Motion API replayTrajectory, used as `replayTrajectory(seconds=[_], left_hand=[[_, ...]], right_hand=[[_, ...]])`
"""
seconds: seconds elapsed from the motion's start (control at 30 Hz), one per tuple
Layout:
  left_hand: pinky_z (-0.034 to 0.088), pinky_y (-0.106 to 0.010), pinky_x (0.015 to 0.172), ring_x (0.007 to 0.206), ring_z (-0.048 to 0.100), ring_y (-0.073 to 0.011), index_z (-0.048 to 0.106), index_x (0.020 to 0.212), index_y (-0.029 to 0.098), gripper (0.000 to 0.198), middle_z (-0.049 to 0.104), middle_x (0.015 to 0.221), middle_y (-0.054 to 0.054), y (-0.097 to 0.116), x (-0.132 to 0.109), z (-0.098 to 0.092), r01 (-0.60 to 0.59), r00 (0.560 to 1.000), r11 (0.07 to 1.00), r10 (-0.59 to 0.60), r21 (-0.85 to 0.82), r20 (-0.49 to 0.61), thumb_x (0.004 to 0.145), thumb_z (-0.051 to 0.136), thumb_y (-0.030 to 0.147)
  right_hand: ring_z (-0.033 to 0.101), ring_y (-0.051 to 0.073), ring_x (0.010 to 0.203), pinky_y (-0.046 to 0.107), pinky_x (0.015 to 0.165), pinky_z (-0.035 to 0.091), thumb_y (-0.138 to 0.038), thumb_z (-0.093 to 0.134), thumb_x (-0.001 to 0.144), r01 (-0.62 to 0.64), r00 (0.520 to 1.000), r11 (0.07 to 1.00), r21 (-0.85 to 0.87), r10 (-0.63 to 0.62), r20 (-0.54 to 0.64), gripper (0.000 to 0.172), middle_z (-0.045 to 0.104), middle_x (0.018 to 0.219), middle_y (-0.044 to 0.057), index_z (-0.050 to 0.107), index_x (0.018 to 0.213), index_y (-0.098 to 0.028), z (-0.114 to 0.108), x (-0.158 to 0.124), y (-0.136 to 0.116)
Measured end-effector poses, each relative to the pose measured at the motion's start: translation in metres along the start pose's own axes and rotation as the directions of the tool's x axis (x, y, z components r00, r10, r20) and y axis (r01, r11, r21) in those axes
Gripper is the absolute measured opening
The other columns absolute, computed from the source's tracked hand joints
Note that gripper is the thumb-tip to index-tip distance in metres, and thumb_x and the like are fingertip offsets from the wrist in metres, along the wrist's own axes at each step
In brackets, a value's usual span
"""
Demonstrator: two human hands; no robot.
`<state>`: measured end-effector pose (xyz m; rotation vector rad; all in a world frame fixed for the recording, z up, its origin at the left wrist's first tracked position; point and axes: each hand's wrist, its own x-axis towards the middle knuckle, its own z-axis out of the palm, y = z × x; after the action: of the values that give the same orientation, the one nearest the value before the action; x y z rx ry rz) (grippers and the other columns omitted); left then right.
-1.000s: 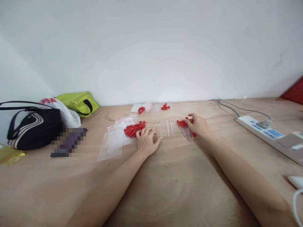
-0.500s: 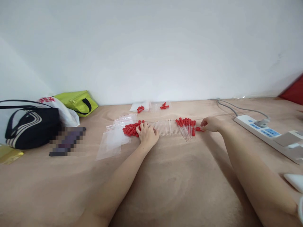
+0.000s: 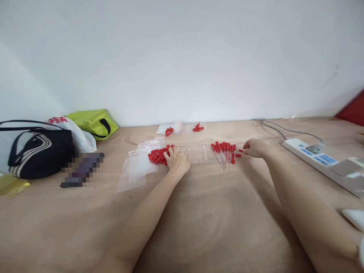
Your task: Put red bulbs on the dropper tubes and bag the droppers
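Observation:
Bent over the right edge of a pile of red rubber dropper bulbs [image 3: 157,155] is my left hand [image 3: 178,161]. Its fingers are curled down among the bulbs, and their tips are hidden. A row of thin clear glass tubes [image 3: 201,153] lies just right of that hand. Several droppers with red bulbs fitted [image 3: 224,147] fan out at the row's right end, tubes toward me. My right hand [image 3: 255,148] pinches a small red rubber bulb [image 3: 240,151] between thumb and fingers, slightly above the table. One more red bulb [image 3: 233,159] lies at the fan's right side.
Clear zip bags [image 3: 132,170] overlap left of the pile. Two more bags with red bulbs [image 3: 169,131] lie near the wall. A black bag [image 3: 42,153], a green bag [image 3: 93,122] and a blurred dark object [image 3: 82,169] are left. At right is a white power strip [image 3: 309,155].
My left fingers have curled in more over the bulb pile. My right hand has shifted slightly, and the bulb in it has risen a little and come away from the bulb lying beside it.

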<state>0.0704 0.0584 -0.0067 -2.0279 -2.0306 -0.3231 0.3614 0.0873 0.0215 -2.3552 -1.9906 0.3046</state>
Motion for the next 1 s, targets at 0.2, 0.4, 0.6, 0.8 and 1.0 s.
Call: replayTrajectory(seconds=[0.2, 0.4, 0.6, 0.8, 1.0], left_hand=[[0.029, -0.047, 0.081, 0.104, 0.041, -0.034, 0.064, 0.083, 0.013, 0.021, 0.055, 0.108, -0.018, -0.003, -0.002, -0.008, -0.048, 0.998, 0.999, 0.048, 0.007, -0.027, 0.074, 0.049, 0.025], [0.028, -0.043, 0.085, 0.09, 0.054, -0.0232, 0.056, 0.084, 0.016, 0.013, 0.064, 0.088, -0.008, -0.024, -0.019, -0.01, -0.32, 0.933, 0.926, 0.271, -0.2, -0.237, 0.083, 0.043, 0.019], [0.025, -0.042, 0.091, 0.083, 0.06, -0.0178, 0.059, 0.089, 0.02, 0.019, 0.069, 0.083, -0.003, -0.047, -0.033, -0.002, -0.561, 0.807, 0.803, 0.477, -0.2, -0.348, 0.087, 0.04, 0.017], [0.027, -0.041, 0.089, 0.078, 0.061, -0.0171, 0.061, 0.088, 0.02, 0.018, 0.07, 0.082, -0.002, -0.044, -0.031, 0.0, -0.602, 0.772, 0.777, 0.509, -0.184, -0.381, 0.085, 0.044, 0.015], [0.025, -0.041, 0.091, 0.075, 0.061, -0.0152, 0.062, 0.091, 0.023, 0.022, 0.07, 0.087, -0.001, -0.045, -0.033, 0.0, -0.613, 0.767, 0.762, 0.51, -0.21, -0.389, 0.086, 0.042, 0.015]], right_hand=[[0.057, 0.019, 0.075, 0.027, 0.064, 0.039, -0.021, 0.05, 0.072, 0.287, 0.932, 0.947, 0.146, -0.241, -0.272, 0.019, 0.063, 0.085, 0.009, 0.065, 0.083, -0.017, 0.0, -0.016, -0.042], [0.053, 0.02, 0.083, 0.032, 0.073, 0.031, -0.024, 0.05, 0.076, 0.574, 0.713, 0.803, 0.163, -0.391, -0.582, 0.011, 0.062, 0.083, 0.005, 0.057, 0.082, -0.018, 0.05, -0.051, -0.099], [0.05, 0.019, 0.083, 0.032, 0.069, 0.027, -0.018, 0.047, 0.08, 0.688, 0.598, 0.725, 0.028, -0.545, -0.588, 0.023, 0.062, 0.09, 0.006, 0.056, 0.101, -0.019, 0.08, -0.073, -0.115], [0.049, 0.019, 0.082, 0.033, 0.068, 0.03, -0.016, 0.046, 0.081, 0.746, 0.566, 0.664, 0.038, -0.604, -0.562, 0.022, 0.061, 0.089, 0.005, 0.06, 0.097, -0.021, 0.078, -0.075, -0.115], [0.052, 0.018, 0.084, 0.03, 0.07, 0.04, -0.014, 0.043, 0.082, 0.84, 0.51, 0.515, 0.171, -0.642, -0.572, 0.025, 0.058, 0.093, 0.007, 0.056, 0.102, -0.02, 0.086, -0.07, -0.113]])
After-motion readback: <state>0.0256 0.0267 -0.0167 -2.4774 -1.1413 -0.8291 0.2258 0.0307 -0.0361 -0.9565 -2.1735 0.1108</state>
